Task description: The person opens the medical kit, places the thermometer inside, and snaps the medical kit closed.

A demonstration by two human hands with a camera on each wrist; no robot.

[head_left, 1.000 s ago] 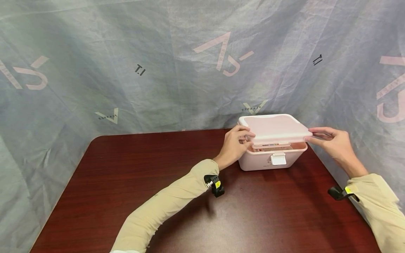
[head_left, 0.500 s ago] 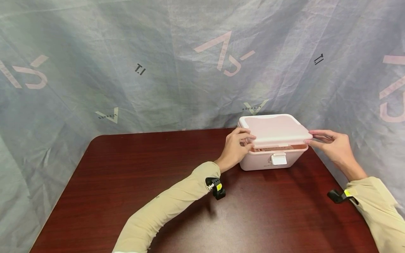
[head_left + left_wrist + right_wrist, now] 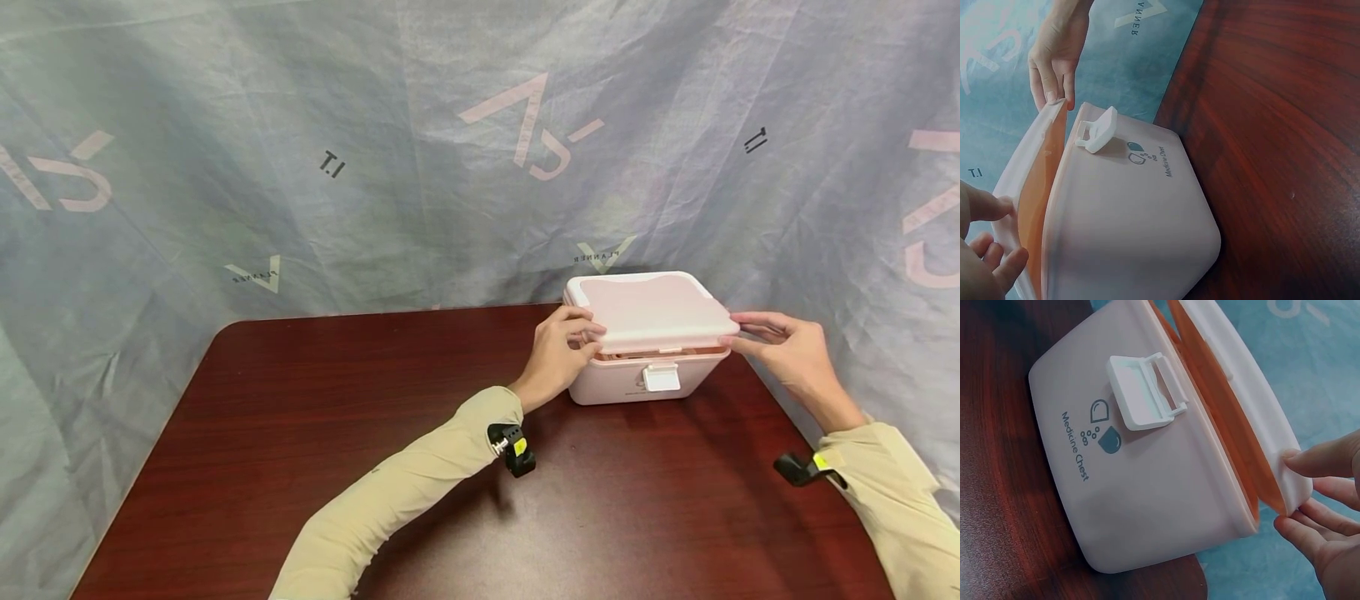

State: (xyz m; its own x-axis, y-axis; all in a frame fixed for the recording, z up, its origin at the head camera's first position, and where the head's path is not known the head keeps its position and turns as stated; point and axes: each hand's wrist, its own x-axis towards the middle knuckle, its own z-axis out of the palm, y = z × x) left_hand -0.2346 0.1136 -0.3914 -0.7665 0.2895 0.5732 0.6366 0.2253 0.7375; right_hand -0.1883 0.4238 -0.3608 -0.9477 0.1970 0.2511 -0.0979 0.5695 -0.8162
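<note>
A pale pink medicine chest [image 3: 622,385] with "Medicine Chest" printed on its front stands near the table's far right corner. Its lid [image 3: 652,308] is lowered almost onto the body, and a narrow gap runs along the front. The white latch [image 3: 1141,394] on the front hangs unfastened. At the lid's front left corner, my left hand [image 3: 553,354] holds the edge between fingers and thumb. My right hand [image 3: 798,358] pinches the front right corner, its thumb [image 3: 1316,459] on the lid's rim. What lies inside is mostly hidden by the lid.
The dark red wooden table [image 3: 360,400] extends to the left and front of the chest. Grey printed fabric [image 3: 420,167] hangs behind the table and along both sides, close to the chest at the back and right.
The lid's front edge has come down toward the body, with both hands still on its corners. The gap has narrowed, and the contents seen earlier are now mostly covered.
</note>
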